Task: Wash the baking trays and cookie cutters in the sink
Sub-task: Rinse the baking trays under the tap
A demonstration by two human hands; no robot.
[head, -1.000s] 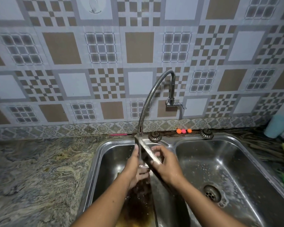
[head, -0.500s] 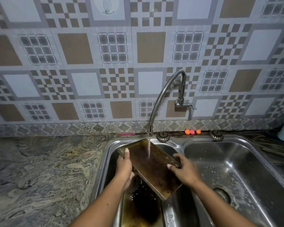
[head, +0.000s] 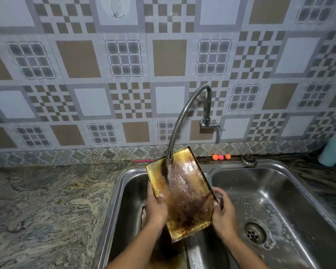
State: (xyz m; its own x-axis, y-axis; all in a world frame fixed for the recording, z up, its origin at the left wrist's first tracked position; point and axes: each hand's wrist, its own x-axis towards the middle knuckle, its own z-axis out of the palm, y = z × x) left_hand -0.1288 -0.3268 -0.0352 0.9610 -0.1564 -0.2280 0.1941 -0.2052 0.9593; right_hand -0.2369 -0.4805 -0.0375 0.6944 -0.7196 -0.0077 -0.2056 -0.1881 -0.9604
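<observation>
Left hand (head: 157,207), right hand (head: 222,214) grip rectangular stained metal tray (head: 184,195).

We are holding the baking tray (head: 184,197) tilted between our left hand (head: 156,208) and right hand (head: 224,212), and it is blocking the left basin (head: 128,200). The faucet hose (head: 179,121) is arching down to its upper end. The right basin (head: 270,187) is offering open room.
</observation>
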